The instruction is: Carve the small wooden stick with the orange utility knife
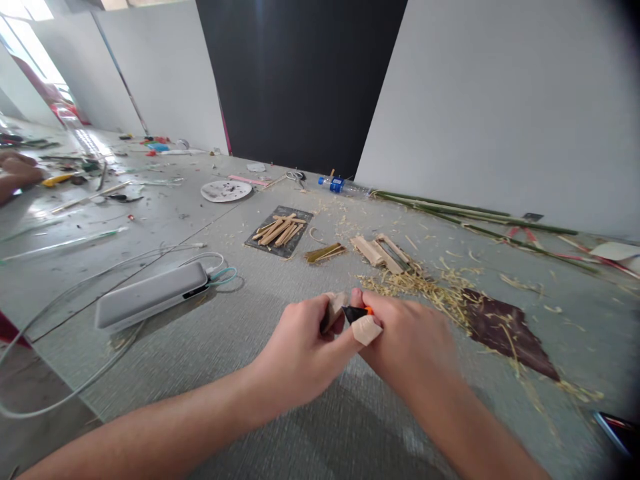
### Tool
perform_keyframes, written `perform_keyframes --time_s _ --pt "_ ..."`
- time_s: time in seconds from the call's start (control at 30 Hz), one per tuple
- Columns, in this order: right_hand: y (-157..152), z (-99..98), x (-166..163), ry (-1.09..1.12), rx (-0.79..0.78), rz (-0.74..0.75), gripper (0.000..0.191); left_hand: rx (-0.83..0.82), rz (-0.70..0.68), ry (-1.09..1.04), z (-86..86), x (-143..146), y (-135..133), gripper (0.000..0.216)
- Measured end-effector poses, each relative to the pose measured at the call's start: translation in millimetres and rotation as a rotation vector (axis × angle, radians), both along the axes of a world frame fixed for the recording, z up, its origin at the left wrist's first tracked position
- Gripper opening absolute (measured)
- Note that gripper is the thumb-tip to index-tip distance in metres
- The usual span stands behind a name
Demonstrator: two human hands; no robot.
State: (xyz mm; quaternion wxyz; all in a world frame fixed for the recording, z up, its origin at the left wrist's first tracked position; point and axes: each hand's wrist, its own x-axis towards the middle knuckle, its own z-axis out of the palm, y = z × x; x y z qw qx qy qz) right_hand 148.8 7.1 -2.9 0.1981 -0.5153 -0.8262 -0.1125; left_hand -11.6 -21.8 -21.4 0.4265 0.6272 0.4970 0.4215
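Both my hands meet low in the middle of the view above the grey table (300, 427). My left hand (300, 350) is closed round a small piece of pale bamboo (334, 307), of which only the tip shows. My right hand (407, 340) is closed on a small knife with a black and orange handle (357, 312), its tip against the bamboo piece. Tape is wrapped round my left thumb (367, 330). A heap of pale bamboo shavings (425, 287) lies just beyond my right hand.
A white power bank (150, 297) with cables lies at left. Cut bamboo sticks rest on a dark mat (280, 230), more split pieces (383, 252) nearby. Long green bamboo stalks (475, 217), a water bottle (343, 187), scissors (297, 177), a white plate (226, 191). Another person's hand (17, 173) at far left.
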Motion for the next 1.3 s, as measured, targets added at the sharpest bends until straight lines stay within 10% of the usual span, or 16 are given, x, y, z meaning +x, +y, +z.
perform_keyframes --time_s 0.73,1.3 --pt "-5 5.6 -16 -0.084 -0.266 -0.317 0.04 -0.144 -0.12 -0.162 2.2 3 8 0.054" --pt "-1 -1.3 -5 -0.001 -0.036 -0.052 0.041 -0.093 -0.057 -0.047 1.6 0 7 0.054"
